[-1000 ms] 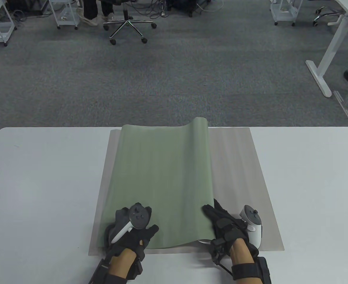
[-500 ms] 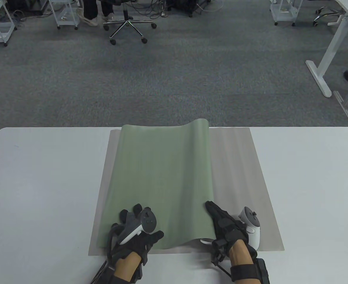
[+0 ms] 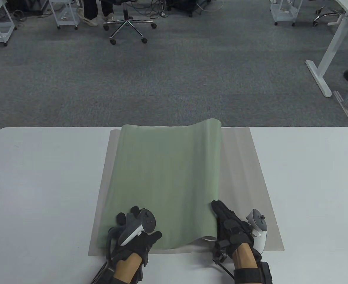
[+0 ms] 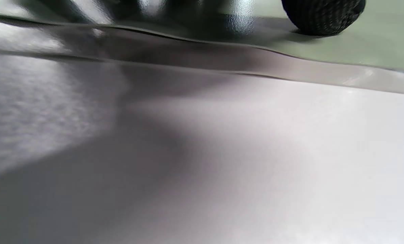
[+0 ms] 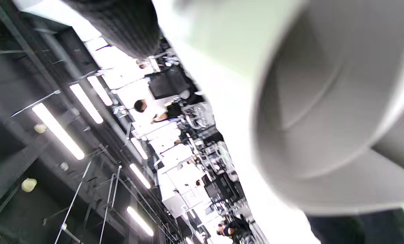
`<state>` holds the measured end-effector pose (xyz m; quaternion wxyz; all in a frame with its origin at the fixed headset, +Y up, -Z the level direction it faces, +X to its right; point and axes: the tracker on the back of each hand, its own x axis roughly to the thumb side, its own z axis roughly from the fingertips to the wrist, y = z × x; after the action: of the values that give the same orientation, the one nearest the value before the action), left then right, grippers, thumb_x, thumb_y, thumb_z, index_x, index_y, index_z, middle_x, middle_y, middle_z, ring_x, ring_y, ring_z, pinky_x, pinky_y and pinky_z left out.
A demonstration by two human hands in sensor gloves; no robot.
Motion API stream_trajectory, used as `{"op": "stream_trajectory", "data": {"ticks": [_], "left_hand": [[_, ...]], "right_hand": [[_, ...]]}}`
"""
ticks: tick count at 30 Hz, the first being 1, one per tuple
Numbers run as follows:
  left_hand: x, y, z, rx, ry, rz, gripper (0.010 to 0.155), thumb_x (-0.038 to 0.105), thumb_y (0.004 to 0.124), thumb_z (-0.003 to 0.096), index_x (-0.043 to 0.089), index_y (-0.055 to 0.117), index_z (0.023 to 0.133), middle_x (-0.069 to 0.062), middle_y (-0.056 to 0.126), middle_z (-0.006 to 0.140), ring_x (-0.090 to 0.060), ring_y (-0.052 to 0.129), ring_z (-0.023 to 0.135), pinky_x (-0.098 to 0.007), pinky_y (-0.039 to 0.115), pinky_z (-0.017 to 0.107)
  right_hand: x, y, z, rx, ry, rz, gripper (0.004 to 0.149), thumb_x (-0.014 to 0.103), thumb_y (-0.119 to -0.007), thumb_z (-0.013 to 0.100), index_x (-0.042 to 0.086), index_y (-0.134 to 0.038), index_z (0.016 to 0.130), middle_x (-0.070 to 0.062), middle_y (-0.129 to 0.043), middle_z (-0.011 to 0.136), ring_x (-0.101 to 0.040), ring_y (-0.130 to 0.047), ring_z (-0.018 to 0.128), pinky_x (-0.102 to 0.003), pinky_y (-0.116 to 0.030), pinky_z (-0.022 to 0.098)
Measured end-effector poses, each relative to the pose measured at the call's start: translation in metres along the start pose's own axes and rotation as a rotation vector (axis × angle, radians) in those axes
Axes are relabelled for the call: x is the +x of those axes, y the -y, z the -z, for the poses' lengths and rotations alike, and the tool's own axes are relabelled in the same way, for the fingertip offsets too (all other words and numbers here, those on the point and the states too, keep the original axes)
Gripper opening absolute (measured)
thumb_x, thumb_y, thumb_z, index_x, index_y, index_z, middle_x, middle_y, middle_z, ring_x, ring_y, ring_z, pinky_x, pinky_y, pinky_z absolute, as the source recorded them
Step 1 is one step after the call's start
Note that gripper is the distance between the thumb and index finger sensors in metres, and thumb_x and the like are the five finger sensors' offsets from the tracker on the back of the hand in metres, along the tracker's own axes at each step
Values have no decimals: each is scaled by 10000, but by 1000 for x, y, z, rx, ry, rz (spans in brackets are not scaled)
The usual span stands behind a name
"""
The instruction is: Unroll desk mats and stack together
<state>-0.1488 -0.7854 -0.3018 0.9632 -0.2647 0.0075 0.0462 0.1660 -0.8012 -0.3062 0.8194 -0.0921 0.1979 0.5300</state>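
Note:
A green desk mat (image 3: 162, 180) lies partly unrolled on top of a flat grey mat (image 3: 245, 189). Its right part is still a roll (image 3: 214, 165) running front to back. My left hand (image 3: 135, 230) presses flat on the green mat's near left corner. A fingertip (image 4: 322, 15) shows on the green surface in the left wrist view. My right hand (image 3: 228, 224) rests against the near end of the roll, fingers along its right side. The right wrist view looks into the roll's open end (image 5: 324, 112).
The white table (image 3: 38, 189) extends to both sides of the mats. The grey mat's near edge (image 4: 290, 67) lies close to the table's front edge. Beyond the table are carpet, an office chair (image 3: 128, 25) and a desk leg (image 3: 321, 74).
The roll has moved to the right, uncovering more green mat. My right hand moved right with it. My left hand stayed on the near left corner.

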Motion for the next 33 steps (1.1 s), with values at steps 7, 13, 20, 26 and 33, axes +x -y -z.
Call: {"op": "stream_trajectory", "data": {"ticks": [7, 13, 20, 26, 33], "left_hand": [[-9, 1, -3, -10, -36, -3, 951, 623, 585, 535, 125, 145, 1216, -189, 52, 1268, -726, 186, 1036, -880, 392, 595], [-12, 3, -4, -11, -20, -20, 949, 615, 580, 539, 118, 132, 1212, -200, 32, 1262, -736, 169, 1026, -879, 394, 591], [-13, 3, -4, -6, -14, -15, 950, 613, 588, 535, 120, 142, 1214, -202, 43, 1267, -738, 183, 1028, -879, 411, 590], [-13, 3, -4, -10, -12, -24, 950, 604, 594, 534, 119, 139, 1213, -203, 34, 1268, -740, 172, 1028, -885, 402, 589], [-13, 3, -4, -14, -10, -23, 947, 600, 594, 537, 118, 137, 1212, -207, 30, 1267, -745, 170, 1024, -889, 403, 587]], "right_hand": [[8, 3, -1, -123, 59, -219, 848, 356, -747, 602, 14, -201, 1152, -331, -681, 1025, -336, -966, 745, -470, -868, 503], [5, 13, -2, -106, 59, -55, 890, 364, -732, 606, -102, -172, 1117, -368, -565, 1056, -452, -871, 895, -605, -827, 585], [2, 14, 3, -35, 16, -4, 893, 441, -707, 607, -100, -225, 1129, -357, -690, 1023, -272, -1022, 676, -391, -914, 443], [19, 31, -18, -255, 139, -150, 810, 334, -751, 601, -2, -256, 1146, -325, -675, 1023, -366, -947, 792, -480, -870, 516], [14, 38, -17, -29, 45, 94, 886, 388, -722, 605, -132, -217, 1114, -381, -610, 1033, -431, -960, 819, -492, -907, 524]]}}
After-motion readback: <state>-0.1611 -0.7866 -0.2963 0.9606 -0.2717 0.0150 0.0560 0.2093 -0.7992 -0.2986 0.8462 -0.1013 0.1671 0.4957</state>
